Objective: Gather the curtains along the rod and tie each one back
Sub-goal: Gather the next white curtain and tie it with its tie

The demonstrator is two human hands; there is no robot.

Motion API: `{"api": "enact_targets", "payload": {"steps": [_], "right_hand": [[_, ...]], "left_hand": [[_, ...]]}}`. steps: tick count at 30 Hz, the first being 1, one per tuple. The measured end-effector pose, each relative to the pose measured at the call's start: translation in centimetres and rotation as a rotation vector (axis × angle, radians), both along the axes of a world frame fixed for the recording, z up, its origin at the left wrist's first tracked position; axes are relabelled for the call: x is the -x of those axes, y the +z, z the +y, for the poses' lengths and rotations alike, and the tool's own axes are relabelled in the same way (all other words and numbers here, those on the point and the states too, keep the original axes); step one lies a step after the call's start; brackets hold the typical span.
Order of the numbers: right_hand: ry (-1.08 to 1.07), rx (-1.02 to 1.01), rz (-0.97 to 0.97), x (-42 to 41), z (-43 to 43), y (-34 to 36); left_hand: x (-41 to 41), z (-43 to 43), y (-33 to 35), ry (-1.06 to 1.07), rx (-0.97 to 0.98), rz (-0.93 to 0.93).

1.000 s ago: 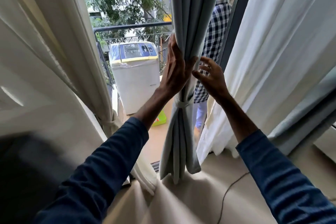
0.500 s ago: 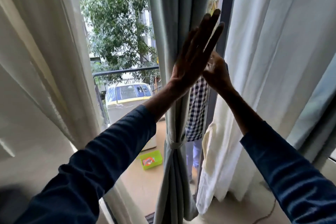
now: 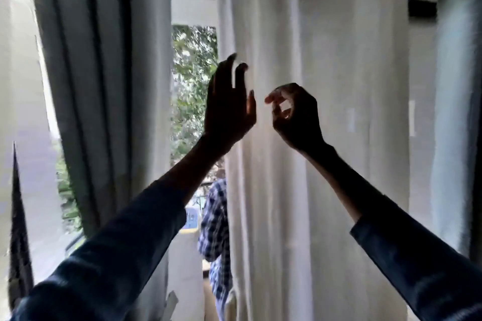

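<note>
Both hands are raised at the near edge of the white curtain, which hangs spread and untied beside the grey curtain, probably to start bunching it. The left hand has its fingers released and straight. The right hand has them curled, but I cannot tell whether they pinch cloth, and no writing is legible.
</note>
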State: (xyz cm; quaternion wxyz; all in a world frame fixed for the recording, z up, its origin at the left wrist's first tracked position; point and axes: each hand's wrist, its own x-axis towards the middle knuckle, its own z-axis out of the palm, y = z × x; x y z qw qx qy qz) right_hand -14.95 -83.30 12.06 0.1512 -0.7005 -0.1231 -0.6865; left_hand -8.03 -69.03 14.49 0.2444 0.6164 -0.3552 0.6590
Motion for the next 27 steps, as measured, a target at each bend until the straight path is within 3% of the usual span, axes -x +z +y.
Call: {"api": "enact_targets", "payload": {"steps": [6, 10, 15, 20, 24, 27], "right_hand": [[-0.063, -0.053, 0.113, 3.1, -10.4, 5.4], [-0.015, -0.073, 0.207, 2.8, -13.4, 8.4], [0.077, -0.135, 0.275, 2.5, -12.8, 12.6], [0.136, -0.218, 0.336, 3.0, -10.4, 18.4], [0.000, -0.209, 0.340, 1.9, -8.4, 21.8], [-0.044, -0.189, 0.270, 0.4, -8.2, 22.8]], "left_hand": [[2.1, -5.6, 5.6, 0.137, 0.064, 0.250], [2.4, -6.1, 10.5, 0.115, 0.134, 0.276], [2.6, -5.8, 15.5, 0.110, 0.208, 0.239], [1.5, -5.0, 19.0, 0.162, 0.136, 0.308], [0.3, -4.5, 20.3, 0.227, 0.084, 0.387], [-0.1, -3.8, 21.0, 0.221, 0.122, 0.345]]}}
